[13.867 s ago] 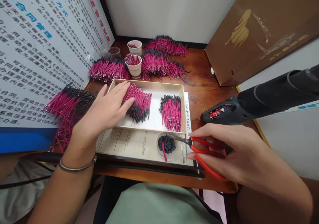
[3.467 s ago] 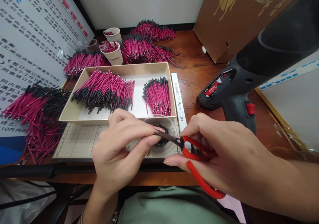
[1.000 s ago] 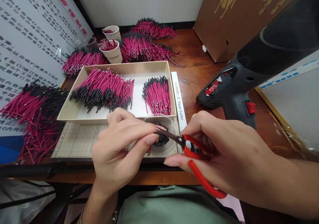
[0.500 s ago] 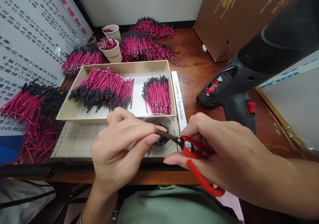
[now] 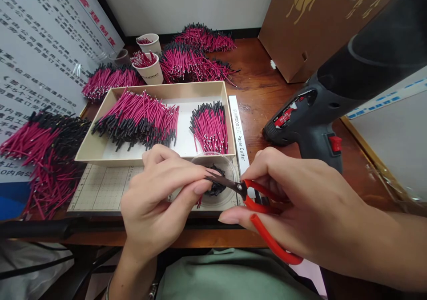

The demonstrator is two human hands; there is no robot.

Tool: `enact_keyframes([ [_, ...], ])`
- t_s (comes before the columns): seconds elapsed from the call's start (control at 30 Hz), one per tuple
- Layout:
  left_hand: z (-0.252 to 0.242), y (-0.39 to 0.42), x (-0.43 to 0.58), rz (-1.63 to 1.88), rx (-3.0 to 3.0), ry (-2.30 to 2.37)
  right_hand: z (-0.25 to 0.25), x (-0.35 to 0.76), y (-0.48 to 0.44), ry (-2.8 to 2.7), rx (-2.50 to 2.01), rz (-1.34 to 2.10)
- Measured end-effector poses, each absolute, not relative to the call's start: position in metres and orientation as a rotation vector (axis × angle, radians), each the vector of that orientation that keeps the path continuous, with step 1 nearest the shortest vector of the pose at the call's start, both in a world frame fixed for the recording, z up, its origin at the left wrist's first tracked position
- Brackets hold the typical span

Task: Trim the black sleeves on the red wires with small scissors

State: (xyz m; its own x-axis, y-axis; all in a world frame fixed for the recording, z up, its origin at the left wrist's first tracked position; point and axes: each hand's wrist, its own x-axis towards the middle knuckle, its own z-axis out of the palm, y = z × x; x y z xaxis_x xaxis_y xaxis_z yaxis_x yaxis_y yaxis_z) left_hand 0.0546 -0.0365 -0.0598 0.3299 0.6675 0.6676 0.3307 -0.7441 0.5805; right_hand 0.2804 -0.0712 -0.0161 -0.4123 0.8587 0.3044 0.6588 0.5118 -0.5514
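My left hand [image 5: 163, 197] is closed in a pinch of thumb and forefinger on a red wire [image 5: 199, 201], whose short end pokes out below the fingertips. In my right hand [image 5: 293, 202] is a pair of scissors [image 5: 263, 208] with red handles and dark blades. The blade tips, slightly parted, touch or almost touch the left fingertips. Under the blades stands a round clear dish [image 5: 233, 166] with small black pieces [image 5: 218, 185] in it. Fingers and blades hide most of the wire.
Behind the hands, a shallow box [image 5: 183, 88] holds two heaps of red wires with black ends. It rests on a paper cutter [image 5: 110, 188]. More wire piles [image 5: 187, 64] and paper cups [image 5: 151, 73] lie beyond. A black heat gun [image 5: 320, 108] stands at right beside a brown carton [image 5: 287, 28].
Both hands keep almost the same pose. The scissor tips and left fingertips have shifted very slightly to the left.
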Motion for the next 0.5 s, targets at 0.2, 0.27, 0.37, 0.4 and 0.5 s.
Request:
enact_keyframes([
  [0.2, -0.0591, -0.0368, 0.0535, 1.381, 2.268, 0.867, -0.0165, 0.2808, -0.0708, -2.206, -1.216, 0.496],
  [0.27, -0.0592, -0.0365, 0.0532, 1.381, 2.276, 0.862, -0.0171, 0.2804, -0.0704, -2.201, -1.209, 0.489],
  [0.37, -0.0595, -0.0357, 0.053, 1.37, 2.279, 0.867, -0.0176, 0.2795, -0.0699, -2.216, -1.209, 0.475],
  [0.4, -0.0596, -0.0354, 0.053, 1.369, 2.28, 0.861, -0.0175, 0.279, -0.0696, -2.224, -1.211, 0.473],
  [0.5, -0.0591, -0.0349, 0.0529, 1.372, 2.287, 0.841, -0.017, 0.2776, -0.0684, -2.237, -1.22, 0.467],
])
